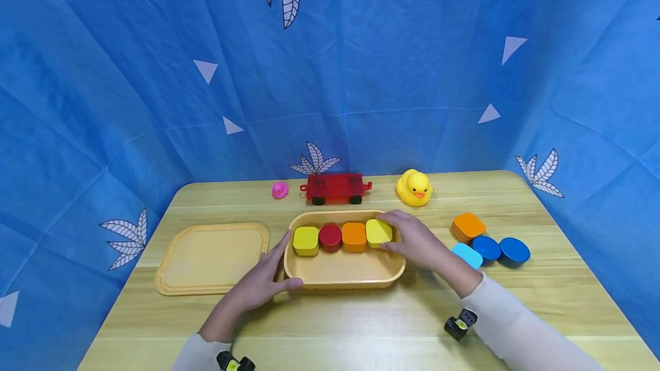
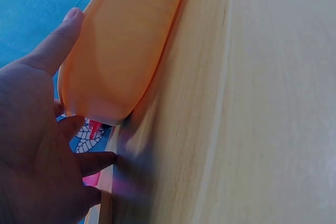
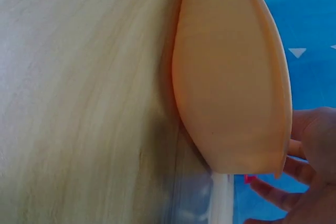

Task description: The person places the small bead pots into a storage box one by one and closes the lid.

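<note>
A tan plastic box (image 1: 340,273) stands mid-table, with a row of blocks along its far side: a yellow block (image 1: 306,241), a red round block (image 1: 330,237), an orange block (image 1: 354,237) and a second yellow block (image 1: 378,233). My right hand (image 1: 415,237) reaches over the box's right end and holds that second yellow block between thumb and fingers. My left hand (image 1: 263,279) lies at the left end, fingers extended along the wall and thumb by the near rim. In both wrist views the box wall hides the blocks.
A tan lid (image 1: 211,259) lies to the left. Behind the box are a small pink duck (image 1: 280,190), a red wheeled cart (image 1: 335,189) and a yellow duck (image 1: 415,188). Toward the right sit an orange block (image 1: 468,227), a light blue block (image 1: 467,255) and two blue round pieces (image 1: 514,252).
</note>
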Demonstrator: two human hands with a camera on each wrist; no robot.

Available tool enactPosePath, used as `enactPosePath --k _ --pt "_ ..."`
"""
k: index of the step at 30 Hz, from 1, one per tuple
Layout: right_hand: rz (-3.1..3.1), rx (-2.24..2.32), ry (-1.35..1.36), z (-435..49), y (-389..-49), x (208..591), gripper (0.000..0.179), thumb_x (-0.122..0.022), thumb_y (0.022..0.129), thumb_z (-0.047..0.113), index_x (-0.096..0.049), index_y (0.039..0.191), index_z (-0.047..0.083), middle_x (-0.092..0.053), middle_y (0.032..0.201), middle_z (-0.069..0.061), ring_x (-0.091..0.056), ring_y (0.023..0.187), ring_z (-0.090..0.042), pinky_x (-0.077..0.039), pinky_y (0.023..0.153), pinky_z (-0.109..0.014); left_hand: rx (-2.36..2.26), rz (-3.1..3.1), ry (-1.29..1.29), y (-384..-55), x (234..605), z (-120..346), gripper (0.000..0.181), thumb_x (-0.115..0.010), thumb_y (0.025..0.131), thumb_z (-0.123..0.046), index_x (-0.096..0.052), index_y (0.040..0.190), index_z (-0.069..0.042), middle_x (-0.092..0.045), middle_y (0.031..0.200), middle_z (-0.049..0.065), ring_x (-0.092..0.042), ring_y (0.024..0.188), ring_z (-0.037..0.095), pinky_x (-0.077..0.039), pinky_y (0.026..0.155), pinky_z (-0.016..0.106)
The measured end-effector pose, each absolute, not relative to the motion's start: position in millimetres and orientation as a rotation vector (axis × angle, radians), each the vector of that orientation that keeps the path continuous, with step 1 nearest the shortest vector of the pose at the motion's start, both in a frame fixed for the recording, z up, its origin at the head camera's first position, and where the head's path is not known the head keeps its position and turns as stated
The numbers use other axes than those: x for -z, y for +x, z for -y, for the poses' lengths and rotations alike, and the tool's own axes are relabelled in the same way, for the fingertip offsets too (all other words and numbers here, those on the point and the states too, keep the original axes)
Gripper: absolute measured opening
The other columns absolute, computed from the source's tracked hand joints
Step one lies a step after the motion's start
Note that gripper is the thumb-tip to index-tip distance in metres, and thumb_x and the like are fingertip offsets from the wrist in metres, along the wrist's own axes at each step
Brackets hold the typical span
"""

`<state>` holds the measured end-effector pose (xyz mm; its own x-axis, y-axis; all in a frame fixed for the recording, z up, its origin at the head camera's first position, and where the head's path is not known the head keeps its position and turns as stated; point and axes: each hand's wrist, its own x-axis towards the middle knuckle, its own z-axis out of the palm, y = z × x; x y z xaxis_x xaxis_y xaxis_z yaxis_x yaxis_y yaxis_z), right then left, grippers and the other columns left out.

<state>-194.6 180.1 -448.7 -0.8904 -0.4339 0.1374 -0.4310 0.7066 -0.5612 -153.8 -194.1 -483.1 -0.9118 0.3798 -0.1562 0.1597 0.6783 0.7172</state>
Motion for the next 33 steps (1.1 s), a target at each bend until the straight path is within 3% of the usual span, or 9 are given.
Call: enactPosePath --k 11,33 --pt "-2.957 0.735 -0.728 -168.7 -193.0 452.9 0.065 -0.083 0.087 0.010 -0.055 0.145 -0.003 -0.058 0.144 -0.023 -0.055 0.132 -0.043 -0.046 0.109 -0.056 -1.077 -2.607 0.437 -153.5 482.4 194.3 0.110 -0.076 0.090 -0.050 0.002 0.167 -0.035 -0.011 0.173 0.005 -0.018 0.157 0.034 0.006 0.124 0.064" --pt "-2.936 0.999 -0.660 -181.5 -183.7 450.8 0.063 -0.082 0.089 0.014 -0.057 0.146 0.004 -0.058 0.146 -0.020 -0.055 0.133 -0.042 -0.046 0.108 -0.059 -1.094 -2.611 0.444 -153.3 485.7 194.5 0.109 -0.075 0.091 -0.051 0.002 0.166 -0.035 -0.010 0.173 0.003 -0.019 0.156 0.035 0.006 0.124 0.064"
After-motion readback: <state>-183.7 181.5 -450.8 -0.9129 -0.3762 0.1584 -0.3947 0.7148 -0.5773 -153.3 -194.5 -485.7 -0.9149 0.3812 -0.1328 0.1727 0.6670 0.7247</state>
